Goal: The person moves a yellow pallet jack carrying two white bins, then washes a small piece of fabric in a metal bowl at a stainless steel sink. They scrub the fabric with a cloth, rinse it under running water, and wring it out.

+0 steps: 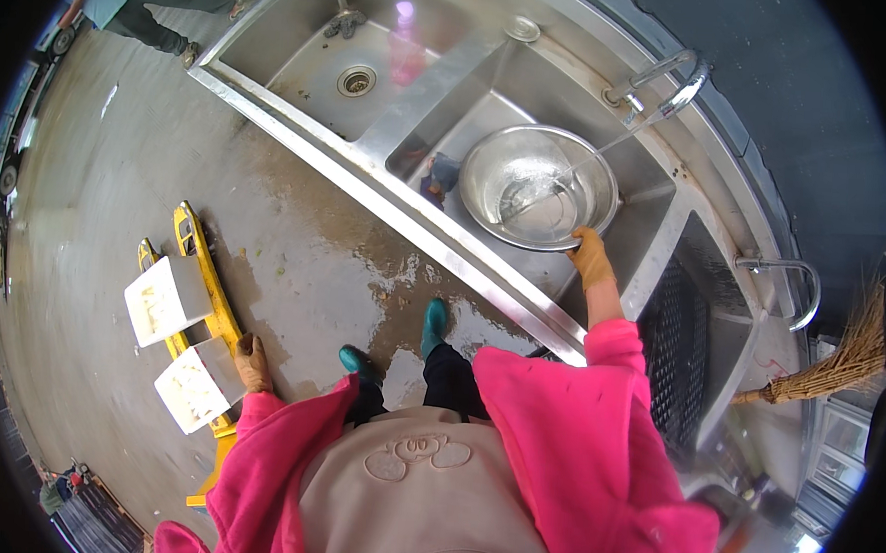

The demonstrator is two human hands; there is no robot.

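Note:
My right hand (591, 259), in an orange-tan glove, grips the near rim of a wide metal bowl (487, 194). The bowl sits in the middle basin of a steel sink (440, 136), and water runs into it from a curved faucet (685, 89). My left hand (254, 365), in a similar glove, hangs low at my left side with its fingers curled. A small dark brown patch shows at those fingers; whether it is an object or a stained glove is unclear. Beside that hand, white foam boxes (220, 363) rest on a yellow pallet jack (223, 310).
A pink-purple bottle (406, 49) and a dark rag (345, 24) are in the left basin. A black crate (675, 349) occupies the right one, below a second faucet (808, 296). A twig broom (829, 372) leans at right. Another person (156, 11) stands at upper left. The floor (295, 239) is wet.

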